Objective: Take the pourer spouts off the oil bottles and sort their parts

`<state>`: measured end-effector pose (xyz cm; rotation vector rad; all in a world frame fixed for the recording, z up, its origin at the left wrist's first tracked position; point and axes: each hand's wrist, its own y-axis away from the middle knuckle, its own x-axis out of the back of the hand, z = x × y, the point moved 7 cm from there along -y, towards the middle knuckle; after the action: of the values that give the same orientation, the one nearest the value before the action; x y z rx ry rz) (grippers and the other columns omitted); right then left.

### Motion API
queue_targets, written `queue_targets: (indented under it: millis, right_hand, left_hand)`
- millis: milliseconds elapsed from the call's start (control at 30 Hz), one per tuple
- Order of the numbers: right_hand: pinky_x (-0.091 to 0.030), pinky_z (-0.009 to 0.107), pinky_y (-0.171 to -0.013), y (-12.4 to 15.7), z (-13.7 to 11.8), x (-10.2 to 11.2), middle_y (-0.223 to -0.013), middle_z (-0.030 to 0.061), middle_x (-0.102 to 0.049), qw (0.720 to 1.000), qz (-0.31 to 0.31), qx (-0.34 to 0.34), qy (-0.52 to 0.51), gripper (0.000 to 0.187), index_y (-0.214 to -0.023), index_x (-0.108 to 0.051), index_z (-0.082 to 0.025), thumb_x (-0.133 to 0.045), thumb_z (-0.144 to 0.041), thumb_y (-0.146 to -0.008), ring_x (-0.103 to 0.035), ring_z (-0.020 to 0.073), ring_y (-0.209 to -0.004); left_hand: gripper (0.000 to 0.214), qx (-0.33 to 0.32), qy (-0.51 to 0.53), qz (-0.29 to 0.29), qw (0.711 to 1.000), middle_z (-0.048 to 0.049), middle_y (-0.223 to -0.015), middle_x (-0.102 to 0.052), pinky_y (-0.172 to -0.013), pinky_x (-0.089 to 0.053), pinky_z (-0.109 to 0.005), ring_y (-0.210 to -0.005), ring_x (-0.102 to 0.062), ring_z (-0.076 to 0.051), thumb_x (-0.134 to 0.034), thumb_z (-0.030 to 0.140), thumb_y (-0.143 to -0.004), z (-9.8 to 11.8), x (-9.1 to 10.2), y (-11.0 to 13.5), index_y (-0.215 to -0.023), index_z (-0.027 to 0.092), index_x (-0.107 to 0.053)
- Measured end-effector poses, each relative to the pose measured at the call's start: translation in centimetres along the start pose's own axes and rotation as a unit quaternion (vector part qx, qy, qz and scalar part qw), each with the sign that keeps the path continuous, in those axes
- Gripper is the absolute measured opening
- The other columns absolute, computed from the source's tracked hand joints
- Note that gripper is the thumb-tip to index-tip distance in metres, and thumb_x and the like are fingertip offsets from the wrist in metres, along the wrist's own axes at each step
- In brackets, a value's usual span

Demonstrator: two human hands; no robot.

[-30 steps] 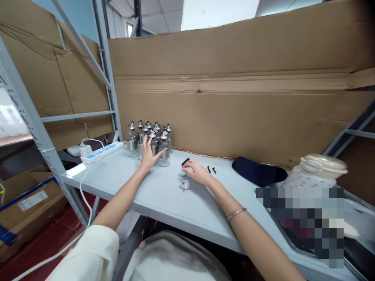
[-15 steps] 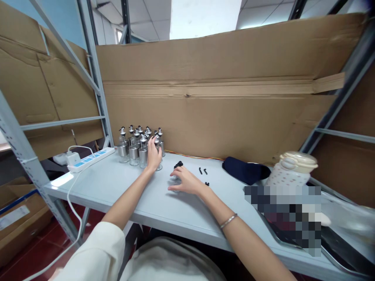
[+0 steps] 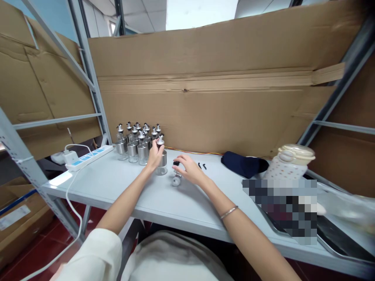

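Across the back of my view I have a tall sheet of matte brown cardboard (image 3: 205, 117), ribbed with creases, standing behind a smooth pale counter (image 3: 146, 199). I see a cluster of bottles (image 3: 133, 150) at the counter's left rear: clear glass cylinders banded in brushed metal, each with a domed silvery cap and black-tipped spout. Soft navy fabric (image 3: 243, 164) lies folded to the right. My left hand (image 3: 154, 158) grasps one bottle (image 3: 163, 160) by its neck, just in front of that cluster. Its long axis runs nearly vertical, spout up, glass base down; I can't tell whether the base touches the counter. My right hand (image 3: 190, 170) is curled above a small, round, silvery piece (image 3: 176, 181), its fingertips at a little black part (image 3: 176, 163); I can't tell whether they pinch it. Two slim, bent black pieces (image 3: 204, 166) lie beyond.
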<state>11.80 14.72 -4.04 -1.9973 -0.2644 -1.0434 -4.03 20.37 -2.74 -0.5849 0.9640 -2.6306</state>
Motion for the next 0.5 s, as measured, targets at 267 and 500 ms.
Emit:
queue_targets:
  millis: [267, 500]
  right_hand:
    - [-0.038, 0.038, -0.094, -0.2, 0.2, 2.5, -0.105, 0.0112, -0.061, 0.996, 0.08, -0.029, -0.01, 0.026, -0.102, -0.061, -0.018, -0.044, -0.034, -0.09, -0.053, 0.023, -0.101]
    - [-0.043, 0.033, -0.089, 0.1, -3.5, 3.2, -0.111, 0.0078, -0.064, 0.938, 0.087, -0.101, -0.321, 0.038, -0.111, -0.058, -0.02, -0.051, -0.046, -0.084, -0.057, 0.0202, -0.104]
  left_hand:
    - [0.039, 0.057, -0.021, -0.03, 0.998, -0.011, -0.105, -0.061, -0.091, -0.043, -0.039, -0.1, -0.059, -0.024, -0.043, 0.038, -0.086, 2.1, 3.1, 3.7, -0.117, 0.015, -0.038]
    - [0.043, 0.1, 0.165, -0.112, 0.975, -0.0054, -0.09, -0.064, -0.081, -0.047, -0.032, -0.084, -0.061, -0.019, -0.049, 0.051, -0.083, 7.3, 1.6, 9.4, -0.11, 0.017, -0.051]
